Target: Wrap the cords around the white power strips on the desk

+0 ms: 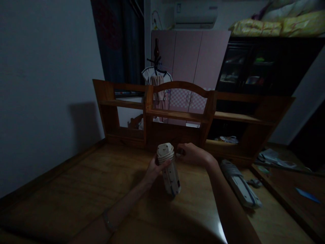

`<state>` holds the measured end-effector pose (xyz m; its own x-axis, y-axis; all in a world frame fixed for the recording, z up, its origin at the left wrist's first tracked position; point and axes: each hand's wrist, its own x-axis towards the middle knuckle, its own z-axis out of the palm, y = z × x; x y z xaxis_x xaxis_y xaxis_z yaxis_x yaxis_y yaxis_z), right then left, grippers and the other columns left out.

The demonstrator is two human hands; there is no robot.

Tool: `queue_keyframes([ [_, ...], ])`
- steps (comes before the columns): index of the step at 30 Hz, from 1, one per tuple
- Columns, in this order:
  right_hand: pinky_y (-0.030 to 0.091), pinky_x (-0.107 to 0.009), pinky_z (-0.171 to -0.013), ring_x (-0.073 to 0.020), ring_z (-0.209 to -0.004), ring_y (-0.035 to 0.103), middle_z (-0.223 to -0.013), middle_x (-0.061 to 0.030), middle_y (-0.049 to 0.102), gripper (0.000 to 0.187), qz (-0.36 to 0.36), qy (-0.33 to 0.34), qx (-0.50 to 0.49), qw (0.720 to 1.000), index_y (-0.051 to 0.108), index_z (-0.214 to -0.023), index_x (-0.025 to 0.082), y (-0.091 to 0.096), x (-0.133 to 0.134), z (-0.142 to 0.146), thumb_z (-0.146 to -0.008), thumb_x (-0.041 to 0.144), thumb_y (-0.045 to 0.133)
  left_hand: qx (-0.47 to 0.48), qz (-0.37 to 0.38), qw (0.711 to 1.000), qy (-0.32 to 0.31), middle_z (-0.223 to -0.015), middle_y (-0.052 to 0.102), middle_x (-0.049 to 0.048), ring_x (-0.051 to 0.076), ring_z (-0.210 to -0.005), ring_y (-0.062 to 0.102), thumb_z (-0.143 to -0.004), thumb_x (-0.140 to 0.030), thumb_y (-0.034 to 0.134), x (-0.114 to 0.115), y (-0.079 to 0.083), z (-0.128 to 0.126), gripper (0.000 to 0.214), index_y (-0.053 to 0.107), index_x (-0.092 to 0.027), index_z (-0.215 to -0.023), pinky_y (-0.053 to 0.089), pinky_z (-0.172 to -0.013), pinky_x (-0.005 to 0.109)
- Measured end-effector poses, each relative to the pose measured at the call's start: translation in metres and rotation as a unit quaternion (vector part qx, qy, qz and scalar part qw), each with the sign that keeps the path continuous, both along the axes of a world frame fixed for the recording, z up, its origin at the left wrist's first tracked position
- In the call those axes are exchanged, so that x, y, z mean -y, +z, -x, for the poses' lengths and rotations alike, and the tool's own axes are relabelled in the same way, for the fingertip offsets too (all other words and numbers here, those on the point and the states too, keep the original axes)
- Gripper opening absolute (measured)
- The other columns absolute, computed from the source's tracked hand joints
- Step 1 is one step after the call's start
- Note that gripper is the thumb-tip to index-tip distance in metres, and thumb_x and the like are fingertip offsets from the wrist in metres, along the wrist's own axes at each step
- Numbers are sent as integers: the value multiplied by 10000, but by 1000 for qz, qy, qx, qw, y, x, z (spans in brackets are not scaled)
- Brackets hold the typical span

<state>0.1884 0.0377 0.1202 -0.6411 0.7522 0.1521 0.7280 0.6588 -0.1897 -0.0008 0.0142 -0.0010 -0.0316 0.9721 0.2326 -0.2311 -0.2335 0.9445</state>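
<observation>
A white power strip (170,174) stands tilted over the wooden desk, its cord (166,156) wound in several turns around the upper end. My left hand (155,169) is closed around its side just below the coils, thumb across the front. To the right of the coils, my right hand (190,153) is bent at the wrist with its fingers curled together. A small dark thing shows at those fingertips, too dim to name; it may be part of the cord or its plug. A second power strip (242,189), wrapped in grey cord, lies on the desk beyond my right forearm.
A wooden shelf unit (177,117) runs along the back of the desk (101,189). A white wall (50,84) borders the left. Right of the desk, a lower brown surface (284,184) holds papers (275,157) and a blue sheet (307,195). The room is dim.
</observation>
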Motion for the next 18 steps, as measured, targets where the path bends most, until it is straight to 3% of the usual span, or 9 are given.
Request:
queue_keyframes([
  [10,385,-234,-671,-214,-896,638,-951,-102,674,257,-42,-53,27,997,576,-1041,158,6,21,9,-805,261,572,30,27,998,-41,-1261,557,135,269,-1082,568,-711,-398,724,0,4,2,596,523,-175,-1226,503,-808,327],
  [15,402,-212,-663,-171,-842,644,-933,-60,692,412,-15,-28,-71,997,518,-1218,189,7,26,-3,-815,262,570,7,65,998,-19,-1208,597,137,243,-1000,612,-663,-448,747,-2,11,6,619,560,-168,-1183,509,-748,292],
  [18,394,-208,-628,-145,-723,634,-853,-40,700,293,-36,-44,-130,990,600,-1124,195,6,32,-29,-855,250,498,-12,84,996,-7,-1156,625,153,247,-942,631,-619,-456,772,0,19,9,635,584,-148,-1142,504,-703,286],
])
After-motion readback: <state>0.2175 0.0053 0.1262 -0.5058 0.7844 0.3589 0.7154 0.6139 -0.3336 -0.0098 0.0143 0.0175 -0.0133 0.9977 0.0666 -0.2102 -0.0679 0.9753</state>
